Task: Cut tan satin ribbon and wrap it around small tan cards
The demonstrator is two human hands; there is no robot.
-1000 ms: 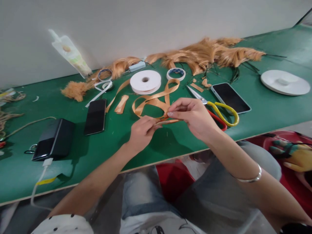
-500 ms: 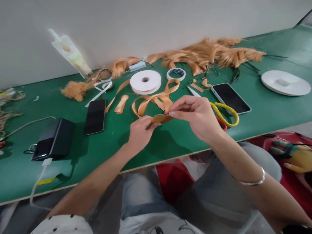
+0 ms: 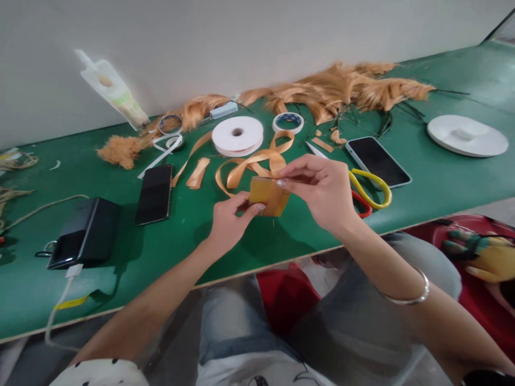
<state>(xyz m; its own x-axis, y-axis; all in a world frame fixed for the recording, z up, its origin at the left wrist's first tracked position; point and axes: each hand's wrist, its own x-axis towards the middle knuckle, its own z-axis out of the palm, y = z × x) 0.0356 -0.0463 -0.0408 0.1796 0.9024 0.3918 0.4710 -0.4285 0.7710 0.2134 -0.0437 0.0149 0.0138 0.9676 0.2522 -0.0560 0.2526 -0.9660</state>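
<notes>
Between thumb and fingers, my left hand (image 3: pixel 233 220) grips the left side of a flat, amber-yellow rectangular card (image 3: pixel 260 194). Peach satin ribbon (image 3: pixel 277 161) runs from loose loops on the table to the card's top edge and lies over its face. My right hand (image 3: pixel 325 190) pinches the ribbon at that top edge. A white ribbon spool (image 3: pixel 237 135) lies flat behind the loops. Scissors with yellow and red handles (image 3: pixel 376 188) lie beside my right hand, their blades partly hidden by it. A small bundle of cut ribbon strips (image 3: pixel 198 173) rests left of the loops.
On the green table (image 3: pixel 189 241) lie a black phone (image 3: pixel 154 194), a pale-cased phone (image 3: pixel 378 161), a black power bank (image 3: pixel 86 233) with a cable, and a tape roll (image 3: pixel 288 123). Peach fibre bundles (image 3: pixel 341 88) line the wall; a white disc (image 3: pixel 466 135) sits right.
The card has tilted from nearly edge-on so that its broad face now shows. My right hand stays pinched at its top edge. The whole view has shifted slightly.
</notes>
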